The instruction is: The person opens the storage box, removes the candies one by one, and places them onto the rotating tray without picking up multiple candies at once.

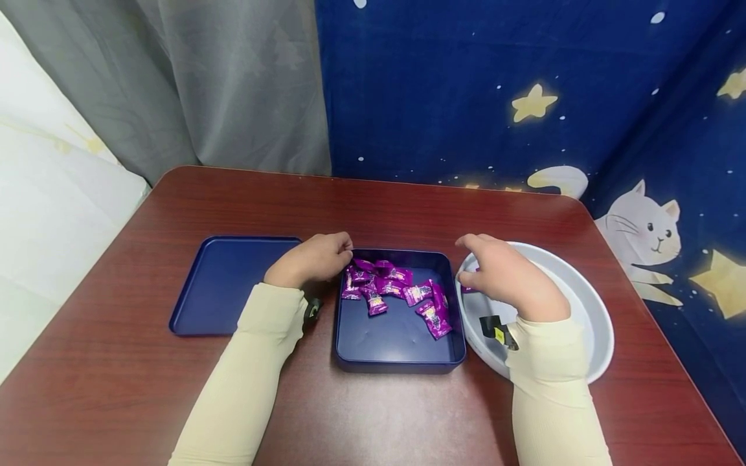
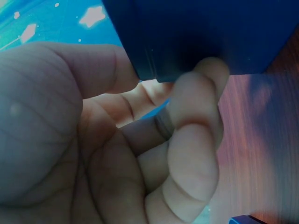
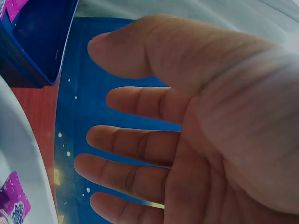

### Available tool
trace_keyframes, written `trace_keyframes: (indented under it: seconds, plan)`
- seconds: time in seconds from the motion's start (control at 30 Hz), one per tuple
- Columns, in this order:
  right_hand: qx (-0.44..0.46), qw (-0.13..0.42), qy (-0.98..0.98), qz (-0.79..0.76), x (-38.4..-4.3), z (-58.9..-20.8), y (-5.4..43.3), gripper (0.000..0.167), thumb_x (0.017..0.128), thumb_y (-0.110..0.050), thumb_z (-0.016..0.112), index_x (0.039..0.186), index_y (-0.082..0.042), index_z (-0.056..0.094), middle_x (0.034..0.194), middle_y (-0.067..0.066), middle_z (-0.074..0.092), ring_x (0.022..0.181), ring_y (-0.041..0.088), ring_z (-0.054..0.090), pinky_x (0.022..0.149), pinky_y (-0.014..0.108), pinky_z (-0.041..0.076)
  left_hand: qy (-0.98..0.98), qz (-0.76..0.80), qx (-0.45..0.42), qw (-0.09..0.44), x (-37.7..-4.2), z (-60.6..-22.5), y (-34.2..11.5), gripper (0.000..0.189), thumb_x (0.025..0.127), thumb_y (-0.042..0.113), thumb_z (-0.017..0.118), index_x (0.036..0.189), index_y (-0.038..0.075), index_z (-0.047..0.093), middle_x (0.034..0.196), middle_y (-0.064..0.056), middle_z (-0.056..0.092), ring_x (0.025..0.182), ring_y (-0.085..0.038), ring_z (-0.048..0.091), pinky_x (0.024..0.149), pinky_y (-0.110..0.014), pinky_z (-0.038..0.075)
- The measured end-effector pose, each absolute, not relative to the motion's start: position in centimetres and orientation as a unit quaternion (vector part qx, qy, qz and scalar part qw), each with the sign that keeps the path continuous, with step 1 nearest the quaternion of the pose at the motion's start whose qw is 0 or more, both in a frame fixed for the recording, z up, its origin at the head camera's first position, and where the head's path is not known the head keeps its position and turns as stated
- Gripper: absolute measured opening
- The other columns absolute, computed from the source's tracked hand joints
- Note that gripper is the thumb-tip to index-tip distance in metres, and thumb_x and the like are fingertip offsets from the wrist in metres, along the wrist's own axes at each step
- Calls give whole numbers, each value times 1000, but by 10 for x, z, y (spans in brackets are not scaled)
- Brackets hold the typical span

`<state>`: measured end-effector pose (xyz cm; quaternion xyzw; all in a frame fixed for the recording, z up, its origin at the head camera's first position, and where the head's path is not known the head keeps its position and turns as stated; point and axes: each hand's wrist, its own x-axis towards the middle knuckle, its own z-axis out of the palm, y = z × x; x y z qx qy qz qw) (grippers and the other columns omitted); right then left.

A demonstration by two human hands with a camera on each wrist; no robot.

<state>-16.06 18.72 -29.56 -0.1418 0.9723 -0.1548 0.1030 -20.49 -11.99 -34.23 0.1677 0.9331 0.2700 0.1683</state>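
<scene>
Above a white tray (image 1: 583, 304) bearing a purple-wrapped candy (image 3: 17, 198), a person's right hand (image 1: 508, 272) extends its fingers, empty, while the left hand (image 1: 311, 260) grips the side of a blue box (image 1: 384, 340) holding more candies (image 1: 393, 287).

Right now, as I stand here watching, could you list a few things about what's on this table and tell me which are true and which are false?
1. Several purple-wrapped pieces lie in the blue box. True.
2. The white tray is square. False: it is round.
3. Another purple-wrapped piece lies in the white tray. True.
4. Both grips hold purple-wrapped pieces. False: the right grip is empty, its fingers straight and apart.
5. The left grip touches the blue box. True.
6. The blue box is covered. False: it is open, and a flat blue panel lies on the table to its left.
</scene>
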Motion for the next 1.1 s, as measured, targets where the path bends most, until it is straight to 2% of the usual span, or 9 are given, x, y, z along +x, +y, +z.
trace_keyframes:
  seconds: [0.17,0.37,0.5,0.63,0.73,1.1]
  plan:
    - [-156,101,970,-158,-161,-296,182,53,87,-16,70,134,1,53,129,21,57,113,35,57,98,54,44,933,269,163,173,-205,-342,-120,14,104,20,46,100,10,55,78,-7,51,69,-20,52,63,-34,43]
    - [-169,98,968,-156,-160,-297,176,53,87,-16,71,134,2,53,128,21,58,107,32,59,95,52,47,935,264,164,171,-206,-343,-120,13,104,20,46,101,10,55,78,-7,52,69,-20,52,63,-34,43]
    - [-183,91,967,-149,-159,-299,169,51,87,-14,73,132,2,54,118,18,61,98,29,59,91,49,48,936,262,164,169,-206,-344,-120,13,104,19,46,101,10,55,78,-7,52,70,-20,52,64,-34,43]
    - [-205,83,965,-139,-158,-302,157,50,86,-14,75,130,2,56,117,18,62,105,30,59,97,48,46,935,264,161,171,-206,-344,-119,14,104,20,46,101,10,55,79,-7,53,69,-20,53,64,-35,43]
    - [-215,90,963,-137,-157,-305,149,52,85,-14,76,131,1,57,125,18,60,116,32,57,101,48,44,936,263,161,172,-205,-344,-119,14,104,20,46,101,10,55,79,-7,53,69,-20,53,63,-35,43]
    - [-236,117,958,-113,-159,-320,128,52,85,-17,76,132,-3,58,124,15,61,111,31,60,99,46,46,936,263,160,169,-205,-344,-118,13,104,21,47,102,11,55,79,-7,53,70,-20,53,64,-35,43]
